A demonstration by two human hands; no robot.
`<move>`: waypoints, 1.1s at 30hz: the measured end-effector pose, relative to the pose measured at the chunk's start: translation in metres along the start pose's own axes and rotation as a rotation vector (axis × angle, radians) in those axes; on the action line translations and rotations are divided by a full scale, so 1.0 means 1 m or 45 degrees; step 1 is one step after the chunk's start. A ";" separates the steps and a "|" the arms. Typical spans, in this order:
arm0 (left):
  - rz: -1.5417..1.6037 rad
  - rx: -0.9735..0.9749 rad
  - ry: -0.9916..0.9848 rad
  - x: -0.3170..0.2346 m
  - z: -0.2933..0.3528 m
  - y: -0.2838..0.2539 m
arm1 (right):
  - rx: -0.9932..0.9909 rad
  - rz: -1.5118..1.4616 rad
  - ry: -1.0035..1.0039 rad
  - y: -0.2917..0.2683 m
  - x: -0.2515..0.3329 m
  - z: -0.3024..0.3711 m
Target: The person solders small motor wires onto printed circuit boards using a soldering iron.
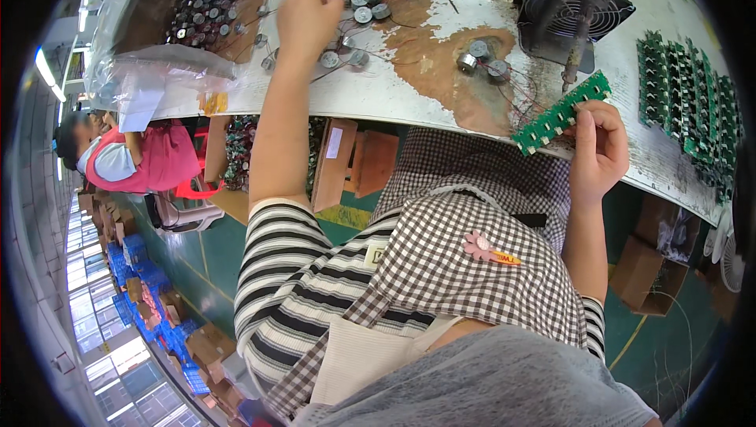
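Note:
My right hand (601, 147) pinches a long green circuit board (563, 114) with a row of small pale connectors, tilted at the table's front edge. Just above the board, the tip of a soldering iron (580, 47) points down. My left hand (309, 19) is reached out over the table with its fingers curled together. Whatever those fingers hold, if anything, is hidden. Close beside them lie several small round metal motors (362, 14) with thin wires. A smaller group of wired motors (497, 70) rests between my hands, left of the board.
A black fan (571, 9) stands behind the iron. Rows of green boards (687, 100) fill the table's right side. Many motors (216, 1) lie at the far left, near clear plastic sheeting (157, 68). A co-worker in a red apron (161, 157) sits at left. Cardboard boxes (650, 273) stand below.

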State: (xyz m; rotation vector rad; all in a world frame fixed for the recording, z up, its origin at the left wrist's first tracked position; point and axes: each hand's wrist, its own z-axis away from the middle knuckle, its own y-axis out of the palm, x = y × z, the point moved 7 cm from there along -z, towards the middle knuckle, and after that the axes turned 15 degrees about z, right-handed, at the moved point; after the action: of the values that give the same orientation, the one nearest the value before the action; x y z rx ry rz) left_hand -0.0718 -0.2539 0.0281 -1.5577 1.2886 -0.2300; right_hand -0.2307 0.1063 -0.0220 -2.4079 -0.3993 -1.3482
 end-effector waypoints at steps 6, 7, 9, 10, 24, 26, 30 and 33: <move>0.632 -0.193 0.152 -0.081 0.032 -0.014 | -0.013 0.027 0.015 -0.002 -0.004 0.001; 0.865 -0.168 0.144 -0.082 0.039 -0.005 | -0.007 0.016 0.012 -0.002 -0.002 0.000; 0.868 -0.194 0.254 -0.096 0.049 0.005 | 0.001 0.002 -0.020 0.000 0.001 -0.001; 1.035 -0.301 0.225 -0.095 0.052 0.009 | -0.001 0.011 -0.013 0.001 0.000 -0.001; 2.035 0.639 -0.716 -0.161 0.095 0.101 | 0.120 0.094 -0.135 0.004 0.011 -0.002; 1.835 0.638 -0.676 -0.172 0.097 0.103 | 0.120 0.239 -0.226 0.004 0.022 -0.005; 1.449 0.502 -0.128 -0.186 0.089 0.096 | 0.100 0.291 -0.307 0.001 0.025 -0.006; 1.358 0.465 0.088 -0.193 0.082 0.097 | 0.066 0.275 -0.327 -0.002 0.025 -0.007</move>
State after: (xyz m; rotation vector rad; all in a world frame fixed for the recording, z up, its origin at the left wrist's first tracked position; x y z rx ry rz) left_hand -0.1507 -0.0381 0.0021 -0.4278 1.8288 0.1624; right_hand -0.2237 0.1070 0.0033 -2.5043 -0.2267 -0.9302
